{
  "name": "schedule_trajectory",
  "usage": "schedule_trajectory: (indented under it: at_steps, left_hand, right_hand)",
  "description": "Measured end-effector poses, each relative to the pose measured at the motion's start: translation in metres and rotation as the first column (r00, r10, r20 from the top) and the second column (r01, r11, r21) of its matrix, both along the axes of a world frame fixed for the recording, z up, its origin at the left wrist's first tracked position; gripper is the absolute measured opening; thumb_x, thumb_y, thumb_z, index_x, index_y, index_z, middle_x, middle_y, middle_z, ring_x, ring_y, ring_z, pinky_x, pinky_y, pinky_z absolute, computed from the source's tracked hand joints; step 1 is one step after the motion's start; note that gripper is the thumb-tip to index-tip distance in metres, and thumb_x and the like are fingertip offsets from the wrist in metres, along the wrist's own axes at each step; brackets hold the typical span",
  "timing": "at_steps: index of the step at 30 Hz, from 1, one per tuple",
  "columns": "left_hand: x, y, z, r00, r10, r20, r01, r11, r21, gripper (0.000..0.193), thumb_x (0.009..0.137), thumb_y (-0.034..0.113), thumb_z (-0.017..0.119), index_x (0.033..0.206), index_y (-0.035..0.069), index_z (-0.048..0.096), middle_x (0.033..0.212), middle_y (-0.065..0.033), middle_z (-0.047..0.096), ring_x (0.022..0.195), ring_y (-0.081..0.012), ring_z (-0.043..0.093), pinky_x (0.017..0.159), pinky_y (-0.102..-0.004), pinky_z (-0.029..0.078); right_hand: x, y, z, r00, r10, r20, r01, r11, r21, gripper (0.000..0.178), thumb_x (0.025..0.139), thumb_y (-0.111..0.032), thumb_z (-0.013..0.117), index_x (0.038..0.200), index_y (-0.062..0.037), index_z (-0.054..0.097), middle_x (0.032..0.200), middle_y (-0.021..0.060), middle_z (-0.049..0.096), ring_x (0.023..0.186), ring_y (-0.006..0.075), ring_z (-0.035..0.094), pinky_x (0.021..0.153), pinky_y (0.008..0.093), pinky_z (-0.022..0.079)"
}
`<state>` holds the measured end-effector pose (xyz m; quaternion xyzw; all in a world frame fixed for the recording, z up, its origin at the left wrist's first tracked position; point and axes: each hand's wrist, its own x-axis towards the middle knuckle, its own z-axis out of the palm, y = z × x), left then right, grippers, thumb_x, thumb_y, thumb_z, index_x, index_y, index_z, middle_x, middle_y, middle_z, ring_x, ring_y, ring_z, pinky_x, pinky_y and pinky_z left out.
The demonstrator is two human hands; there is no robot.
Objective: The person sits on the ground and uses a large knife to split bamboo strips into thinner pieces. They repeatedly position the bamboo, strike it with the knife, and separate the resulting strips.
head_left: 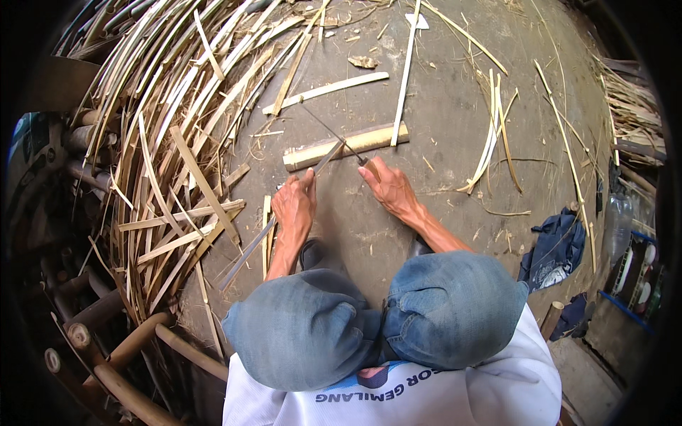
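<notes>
Grey-brown floor [447, 85] spreads out ahead of the seated worker, with split strips [177, 78] heaped thickly along the left and a dark blue cloth [558, 245] crumpled off to the right. Front and centre, a pale split bamboo piece [375, 139] lies slightly aslant, just beyond both hands. And look at the left hand [293, 202]: fingers curled closed round a long grey strip [249, 254], its far end reaching over the bamboo. Across it goes the thin-bladed knife [361, 159], its handle gripped in the right hand [389, 187], fingers folded tight, blade angled up and left.
</notes>
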<state>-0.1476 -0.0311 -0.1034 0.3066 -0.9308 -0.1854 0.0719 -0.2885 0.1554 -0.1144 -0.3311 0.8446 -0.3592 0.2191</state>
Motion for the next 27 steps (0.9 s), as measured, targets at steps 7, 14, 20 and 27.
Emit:
schedule_trajectory:
  at_steps: [7, 14, 20, 27]
  left_hand:
    - [-0.002, -0.006, 0.003, 0.999, -0.035, -0.023, 0.035, 0.999, 0.0, 0.017, 0.092, 0.026, 0.068, 0.103, 0.017, 0.078, 0.072, -0.0143, 0.059, 0.067, -0.0354, 0.064, 0.06, -0.0464, 0.046]
    - [0.003, -0.006, -0.001, 0.999, -0.034, 0.015, 0.033, 0.998, 0.056, 0.016, 0.093, 0.025, 0.066, 0.102, 0.016, 0.075, 0.078, -0.0152, 0.062, 0.071, -0.0378, 0.065, 0.062, -0.048, 0.048]
    - [0.002, -0.008, 0.001, 0.999, -0.042, 0.003, 0.042, 0.998, 0.042, 0.016, 0.093, 0.024, 0.066, 0.103, 0.016, 0.075, 0.077, -0.0137, 0.062, 0.071, -0.0367, 0.065, 0.061, -0.0478, 0.048]
    - [0.009, -0.011, -0.008, 0.999, -0.034, 0.0, 0.034, 0.997, 0.067, 0.015, 0.093, 0.025, 0.066, 0.102, 0.017, 0.075, 0.076, -0.0126, 0.06, 0.069, -0.036, 0.064, 0.061, -0.0476, 0.046]
  right_hand:
    - [-0.011, 0.005, -0.022, 0.998, 0.012, -0.058, -0.002, 0.984, 0.179, 0.039, 0.102, -0.04, 0.052, 0.099, -0.0013, 0.052, 0.067, 0.0247, 0.062, 0.067, 0.0452, 0.066, 0.057, 0.0518, 0.051]
    - [0.0, -0.006, 0.018, 0.993, -0.063, 0.098, 0.076, 0.988, -0.133, 0.042, 0.102, -0.042, 0.052, 0.098, 0.0002, 0.053, 0.07, 0.0293, 0.063, 0.072, 0.0463, 0.068, 0.062, 0.0557, 0.049]
    - [-0.013, 0.006, -0.043, 0.999, -0.038, 0.009, 0.036, 0.99, 0.133, 0.047, 0.101, -0.047, 0.05, 0.097, -0.0006, 0.054, 0.069, 0.0291, 0.061, 0.071, 0.0487, 0.065, 0.062, 0.0552, 0.049]
    - [-0.007, -0.013, 0.009, 0.994, -0.078, 0.074, 0.08, 0.996, -0.029, 0.048, 0.102, -0.046, 0.052, 0.092, 0.0006, 0.054, 0.065, 0.0239, 0.057, 0.061, 0.0305, 0.065, 0.057, 0.0444, 0.047]
